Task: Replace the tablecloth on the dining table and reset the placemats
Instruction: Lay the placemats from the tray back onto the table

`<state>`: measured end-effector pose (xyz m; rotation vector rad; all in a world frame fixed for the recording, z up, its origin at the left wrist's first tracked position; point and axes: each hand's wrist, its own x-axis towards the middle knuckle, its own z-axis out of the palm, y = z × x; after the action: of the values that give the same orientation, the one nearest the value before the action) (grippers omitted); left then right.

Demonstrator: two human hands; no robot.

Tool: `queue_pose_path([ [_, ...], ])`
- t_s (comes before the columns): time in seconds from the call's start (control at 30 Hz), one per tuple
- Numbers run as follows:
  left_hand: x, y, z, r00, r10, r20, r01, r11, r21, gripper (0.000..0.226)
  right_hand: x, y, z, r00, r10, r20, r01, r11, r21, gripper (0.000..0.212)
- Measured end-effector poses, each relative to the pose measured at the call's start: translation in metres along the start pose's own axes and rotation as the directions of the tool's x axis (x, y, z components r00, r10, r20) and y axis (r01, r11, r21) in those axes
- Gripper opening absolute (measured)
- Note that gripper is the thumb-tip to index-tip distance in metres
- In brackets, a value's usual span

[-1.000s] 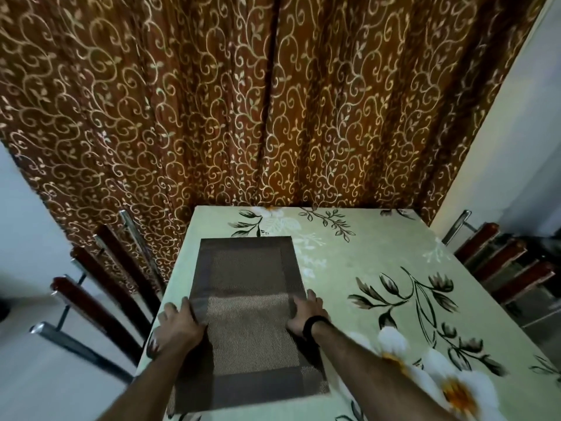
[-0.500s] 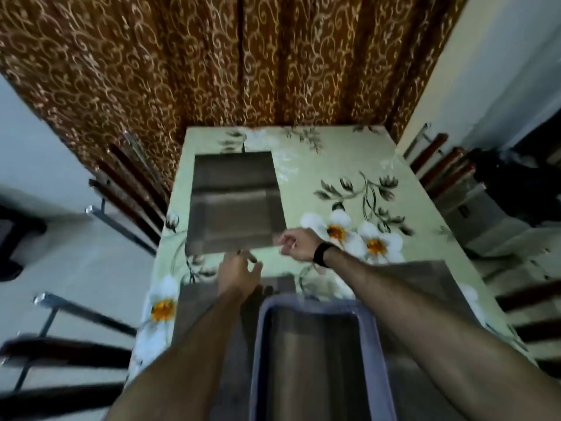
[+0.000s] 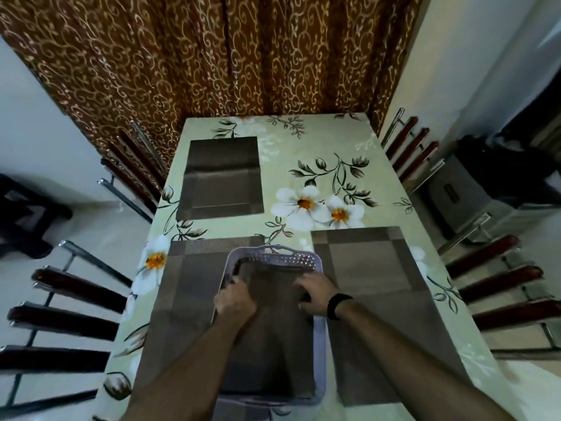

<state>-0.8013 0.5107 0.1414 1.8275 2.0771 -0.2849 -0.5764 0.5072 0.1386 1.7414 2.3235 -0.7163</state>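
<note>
A pale green floral tablecloth point(image 3: 379, 183) covers the dining table. Three brown woven placemats lie on it: one at the far left point(image 3: 221, 177), one at the near left point(image 3: 188, 287) and one at the near right point(image 3: 370, 268). Between the two near mats stands a grey tray point(image 3: 273, 252) with another brown placemat point(image 3: 270, 344) inside it. My left hand point(image 3: 235, 302) grips that mat's left edge inside the tray. With curled fingers, my right hand point(image 3: 315, 294) holds the mat near its far right part; the grip is blurred.
Dark wooden chairs with metal frames line the left side point(image 3: 76, 290) and the right side point(image 3: 501, 281) of the table. A brown patterned curtain point(image 3: 212, 56) hangs behind the far end. A dark box stands at the far right point(image 3: 473, 189).
My hands left the far-left placemat, pulled back toward me and went into the tray, onto the mat in it. The view has tilted down and back.
</note>
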Motion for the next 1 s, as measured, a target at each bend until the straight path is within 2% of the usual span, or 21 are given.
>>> queue_pose_path([
  [0.1, -0.001, 0.001, 0.002, 0.994, -0.077, 0.072, 0.088, 0.981, -0.175, 0.068, -0.005, 0.007, 0.004, 0.998, -0.037, -0.047, 0.041, 0.993, 0.110, 0.061],
  [0.2, -0.003, -0.004, -0.001, 0.994, -0.088, 0.057, 0.102, 0.937, -0.334, 0.048, -0.005, -0.001, -0.002, 0.995, 0.008, -0.098, 0.029, 0.929, 0.368, 0.078],
  [0.27, -0.002, -0.009, -0.011, 1.000, -0.021, 0.013, 0.025, 0.887, -0.462, 0.032, 0.000, -0.012, -0.016, 0.982, 0.057, -0.181, 0.046, 0.853, 0.521, 0.090],
  [0.33, -0.003, -0.014, -0.024, 0.995, 0.090, -0.051, -0.103, 0.836, -0.539, 0.019, 0.006, -0.021, -0.034, 0.961, 0.093, -0.261, 0.074, 0.823, 0.564, 0.093],
  [0.43, -0.013, -0.021, -0.043, 0.977, 0.142, -0.158, -0.211, 0.746, -0.631, 0.014, 0.011, -0.035, -0.059, 0.962, 0.037, -0.271, 0.121, 0.831, 0.543, 0.079],
  [0.5, -0.021, -0.024, -0.053, 0.966, 0.148, -0.211, -0.254, 0.689, -0.679, 0.015, 0.011, -0.044, -0.071, 0.936, 0.058, -0.347, 0.136, 0.849, 0.510, 0.062],
  [0.6, -0.032, -0.025, -0.073, 0.957, 0.130, -0.259, -0.282, 0.620, -0.732, 0.012, 0.009, -0.056, -0.092, 0.894, 0.108, -0.434, 0.189, 0.789, 0.585, 0.049],
  [0.67, -0.038, -0.025, -0.087, 0.947, 0.038, -0.319, -0.280, 0.587, -0.760, 0.018, 0.008, -0.064, -0.112, 0.904, 0.076, -0.421, 0.284, 0.628, 0.724, 0.036],
  [0.7, -0.037, -0.027, -0.092, 0.940, -0.060, -0.336, -0.235, 0.598, -0.766, 0.027, 0.005, -0.065, -0.124, 0.909, 0.073, -0.410, 0.324, 0.493, 0.807, 0.030],
  [0.77, -0.033, -0.027, -0.102, 0.911, -0.264, -0.316, -0.070, 0.657, -0.751, 0.047, -0.001, -0.064, -0.148, 0.912, 0.111, -0.395, 0.380, 0.138, 0.915, 0.022],
  [0.8, -0.029, -0.026, -0.105, 0.914, -0.332, -0.232, 0.026, 0.619, -0.785, 0.057, -0.004, -0.060, -0.157, 0.913, 0.130, -0.387, 0.391, -0.001, 0.921, 0.019],
  [0.83, -0.026, -0.021, -0.107, 0.930, -0.352, -0.105, 0.088, 0.491, -0.867, 0.060, -0.007, -0.053, -0.164, 0.913, 0.156, -0.378, 0.392, -0.076, 0.917, 0.020],
  [0.9, -0.021, -0.005, -0.110, 0.956, -0.275, 0.101, 0.138, 0.117, -0.983, 0.048, -0.013, -0.035, -0.177, 0.905, 0.201, -0.374, 0.400, -0.108, 0.910, 0.030],
  [0.93, -0.017, 0.003, -0.112, 0.962, -0.218, 0.165, 0.167, -0.010, -0.986, 0.039, -0.017, -0.024, -0.181, 0.901, 0.220, -0.374, 0.404, -0.107, 0.909, 0.035],
  [1.0, -0.007, 0.020, -0.111, 0.969, -0.063, 0.239, 0.234, -0.079, -0.969, 0.029, -0.025, 0.002, -0.188, 0.897, 0.279, -0.342, 0.383, -0.106, 0.917, 0.044],
])
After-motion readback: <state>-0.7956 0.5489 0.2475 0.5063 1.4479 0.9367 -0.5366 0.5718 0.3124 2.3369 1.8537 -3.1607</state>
